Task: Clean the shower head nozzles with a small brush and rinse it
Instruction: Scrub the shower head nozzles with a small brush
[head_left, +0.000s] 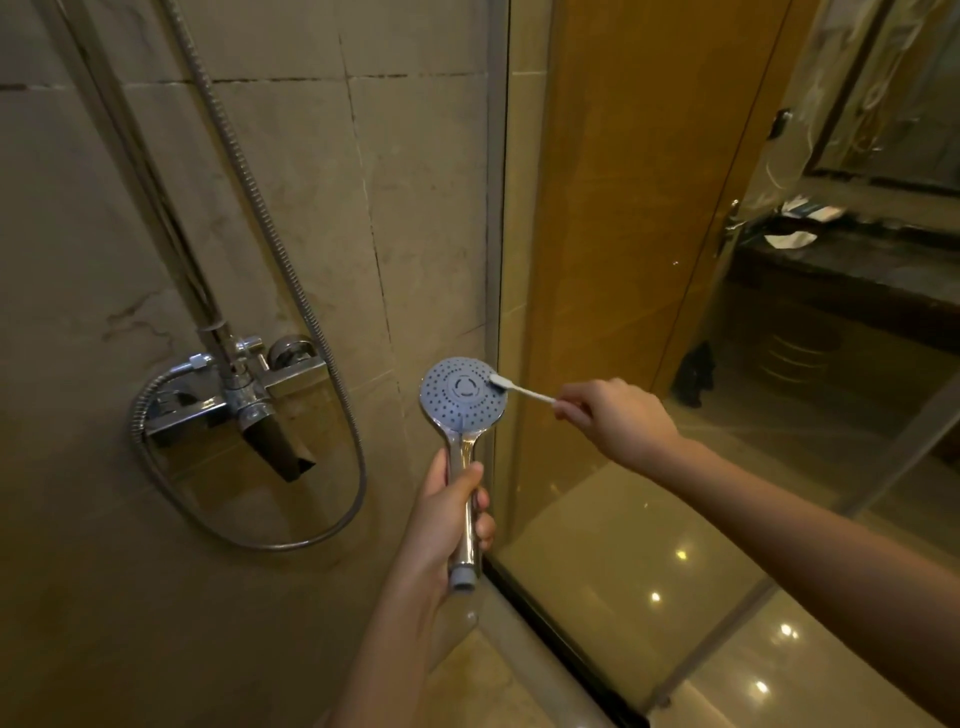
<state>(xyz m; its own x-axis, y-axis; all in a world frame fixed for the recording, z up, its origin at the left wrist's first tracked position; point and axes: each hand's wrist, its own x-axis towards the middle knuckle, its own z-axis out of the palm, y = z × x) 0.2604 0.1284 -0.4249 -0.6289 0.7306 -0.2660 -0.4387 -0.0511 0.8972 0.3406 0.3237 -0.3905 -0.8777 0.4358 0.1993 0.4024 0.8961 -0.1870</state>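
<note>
A round shower head (460, 394) with a grey-blue nozzle face and a chrome handle stands upright in the middle of the view, its face turned toward me. My left hand (451, 512) is wrapped around the handle from the left. A small white brush (519, 388) lies with its bristle end on the upper right rim of the nozzle face. My right hand (608, 415) pinches the brush's thin handle at its right end, reaching in from the right.
A chrome mixer tap (249, 395) with a downward spout is fixed to the tiled wall at the left. A metal hose (291, 280) loops from it around and below. A glass shower panel (597, 260) stands right behind the shower head. A dark counter (852, 270) lies beyond it.
</note>
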